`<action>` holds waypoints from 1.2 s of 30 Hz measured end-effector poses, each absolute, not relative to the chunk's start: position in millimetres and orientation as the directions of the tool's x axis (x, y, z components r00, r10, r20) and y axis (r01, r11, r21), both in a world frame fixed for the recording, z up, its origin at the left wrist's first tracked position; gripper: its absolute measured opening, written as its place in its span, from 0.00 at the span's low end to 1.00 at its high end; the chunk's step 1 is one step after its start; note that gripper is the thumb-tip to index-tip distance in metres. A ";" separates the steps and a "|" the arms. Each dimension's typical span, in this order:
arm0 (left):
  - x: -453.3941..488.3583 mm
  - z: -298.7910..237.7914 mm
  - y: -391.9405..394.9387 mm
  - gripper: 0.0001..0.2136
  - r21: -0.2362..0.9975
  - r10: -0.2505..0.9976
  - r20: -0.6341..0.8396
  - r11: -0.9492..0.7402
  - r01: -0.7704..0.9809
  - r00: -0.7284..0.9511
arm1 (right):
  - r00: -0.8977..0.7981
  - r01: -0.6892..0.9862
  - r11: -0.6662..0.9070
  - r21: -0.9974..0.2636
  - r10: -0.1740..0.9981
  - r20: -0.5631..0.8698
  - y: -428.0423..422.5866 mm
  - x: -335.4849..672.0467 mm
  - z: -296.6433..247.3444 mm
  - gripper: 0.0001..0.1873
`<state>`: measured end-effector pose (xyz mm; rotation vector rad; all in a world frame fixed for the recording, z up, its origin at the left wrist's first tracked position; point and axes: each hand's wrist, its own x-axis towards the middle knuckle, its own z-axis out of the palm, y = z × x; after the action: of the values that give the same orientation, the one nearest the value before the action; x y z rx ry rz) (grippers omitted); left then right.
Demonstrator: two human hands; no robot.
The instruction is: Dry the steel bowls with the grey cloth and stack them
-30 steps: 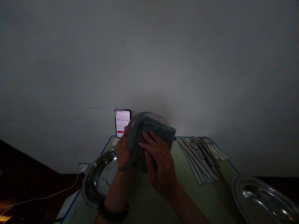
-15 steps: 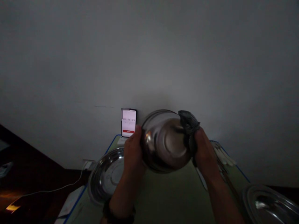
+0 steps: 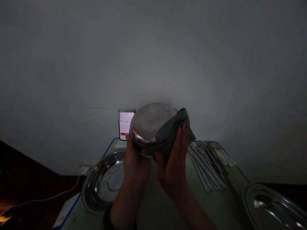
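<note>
Dim grey light leaves dull glare on the bowl [image 3: 151, 121]; the phone screen [image 3: 124, 126] glows.

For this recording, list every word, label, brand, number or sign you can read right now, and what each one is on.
"00 26": on the screen of the phone against the wall; anything farther right is hidden behind the raised metal bowl.
Too small or blurred to read: the line under those digits and any lettering on the red button.
No other readable text shows.
</note>
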<state>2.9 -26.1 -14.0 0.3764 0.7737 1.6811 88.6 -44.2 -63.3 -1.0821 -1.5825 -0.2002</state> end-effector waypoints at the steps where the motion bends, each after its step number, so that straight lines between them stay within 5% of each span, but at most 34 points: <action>1: 9.6 -15.4 -28.6 0.23 0.641 0.961 -0.161 -0.070 -0.765 -0.223 | 0.112 0.725 0.535 -0.434 0.530 0.841 -42.6 87.4 -65.4 0.42; 5: 26.9 -20.2 -34.7 0.26 0.677 0.977 -0.114 -0.057 -0.734 -0.182 | 0.145 0.720 0.503 -0.478 0.565 0.812 -35.0 88.0 -72.2 0.41; 11: 25.0 -27.1 -37.8 0.15 0.844 0.963 -0.036 -0.114 -0.524 -0.267 | -0.002 0.797 0.540 -0.271 0.451 0.893 -33.9 97.5 -67.9 0.35; 15: 22.1 -29.0 -41.7 0.12 0.975 0.930 0.202 -0.221 -0.029 -0.306 | -0.072 0.743 0.622 -0.247 0.441 0.895 -38.7 106.4 -55.7 0.28; 17: 20.6 -28.7 -42.8 0.16 0.933 0.904 0.322 -0.252 0.256 -0.282 | -0.106 0.691 0.666 -0.280 0.477 0.873 -39.5 113.5 -48.6 0.25; 19: 18.3 -27.6 -43.3 0.17 0.893 0.909 0.360 -0.271 0.358 -0.211 | -0.103 0.645 0.689 -0.330 0.507 0.855 -38.7 122.9 -42.6 0.22; 24: 8.5 -21.4 -44.0 0.20 0.915 0.947 0.309 -0.269 0.299 -0.092 | 0.166 0.478 0.590 -0.651 0.667 0.726 -30.3 149.8 -38.5 0.19; 28: 3.7 -14.4 -40.5 0.22 0.994 0.944 0.112 -0.111 0.020 -0.312 | 0.350 0.337 0.422 -0.842 0.774 0.528 -20.0 155.9 -46.5 0.24; 32: 3.0 -9.2 -33.0 0.22 0.977 0.841 -0.074 -0.046 -0.208 -0.536 | 0.314 0.342 0.427 -0.837 0.787 0.531 -17.0 133.9 -59.3 0.27; 36: -1.4 -7.4 -29.7 0.21 0.984 0.820 -0.031 -0.076 -0.162 -0.572 | 0.039 0.495 0.606 -0.622 0.700 0.713 -27.4 106.7 -63.8 0.28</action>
<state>-1.4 -29.7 -7.4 0.7365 1.4778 1.7378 106.7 -27.4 -63.8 -1.0181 -1.6106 0.2086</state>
